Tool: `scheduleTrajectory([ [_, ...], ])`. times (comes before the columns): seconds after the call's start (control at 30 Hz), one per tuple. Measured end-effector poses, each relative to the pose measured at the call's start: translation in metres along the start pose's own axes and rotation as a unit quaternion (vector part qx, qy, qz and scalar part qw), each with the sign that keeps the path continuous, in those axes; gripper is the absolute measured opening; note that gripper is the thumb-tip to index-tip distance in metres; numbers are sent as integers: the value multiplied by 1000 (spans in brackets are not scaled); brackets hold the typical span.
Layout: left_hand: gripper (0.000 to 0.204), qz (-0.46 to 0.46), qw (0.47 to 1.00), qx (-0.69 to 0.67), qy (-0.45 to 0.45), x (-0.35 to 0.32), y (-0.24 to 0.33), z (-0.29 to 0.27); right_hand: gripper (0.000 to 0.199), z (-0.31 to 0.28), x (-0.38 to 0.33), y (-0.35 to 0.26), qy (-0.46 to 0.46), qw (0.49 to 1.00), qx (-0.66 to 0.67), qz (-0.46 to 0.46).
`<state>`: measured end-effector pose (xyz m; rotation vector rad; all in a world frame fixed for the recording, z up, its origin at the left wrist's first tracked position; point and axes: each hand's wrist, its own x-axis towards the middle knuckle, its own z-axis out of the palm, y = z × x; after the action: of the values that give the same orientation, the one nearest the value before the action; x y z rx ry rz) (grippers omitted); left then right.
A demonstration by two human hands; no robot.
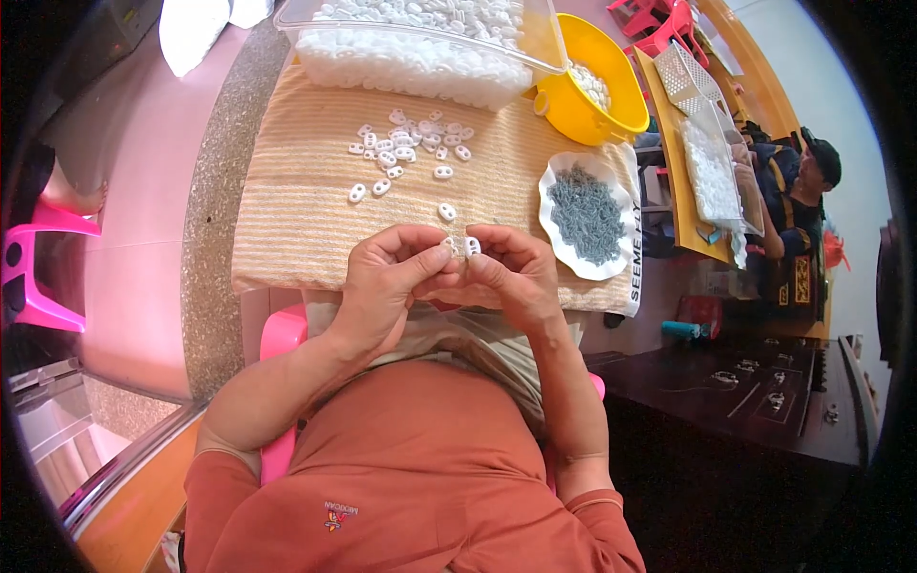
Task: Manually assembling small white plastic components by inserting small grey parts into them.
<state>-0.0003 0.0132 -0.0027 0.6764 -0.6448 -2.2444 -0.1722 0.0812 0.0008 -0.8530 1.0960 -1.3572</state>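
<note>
Both hands pinch a small white clip [471, 245] between thumb and fingertips, left hand [387, 277] and right hand [511, 277] closed on it just below the loose pile of clips [406, 145] on the striped cloth [287, 220]. It looks light, stiff and slippery, best held by its edges. Right of the cloth sits a white plate [552, 196] of grey bits; above it, a clear bin [420, 57] and yellow bowl [611, 72].

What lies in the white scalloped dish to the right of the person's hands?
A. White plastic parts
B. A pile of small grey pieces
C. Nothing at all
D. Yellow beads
B. The white scalloped dish holds a heap of small grey pieces; the white plastic parts lie loose on the striped cloth instead, beyond the left hand and right hand.
</note>
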Motion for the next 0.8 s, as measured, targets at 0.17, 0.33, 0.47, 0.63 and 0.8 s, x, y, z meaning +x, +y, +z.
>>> scheduleTrajectory([
  [0.17, 14, -8, 1000, 21, 3, 0, 0, 1, 28, -2, -1, -1, 6, 1000, -20, -5],
  [0.33, 14, -22, 999, 31, 7, 0, 0, 1, 31, 1, -3, -6, 30, 999, 8, 9],
  [0.47, 14, -29, 999, 36, 10, -1, 2, 3, 32, -2, -3, -2, 36, 999, -15, -2],
  [0.63, 14, -40, 998, 47, 8, 0, 1, 2, 33, -3, -3, -2, 31, 999, -20, 3],
  [0.8, 14, -40, 998, 51, 11, 0, 2, 3, 32, -1, -3, -3, 26, 1000, -5, 1],
])
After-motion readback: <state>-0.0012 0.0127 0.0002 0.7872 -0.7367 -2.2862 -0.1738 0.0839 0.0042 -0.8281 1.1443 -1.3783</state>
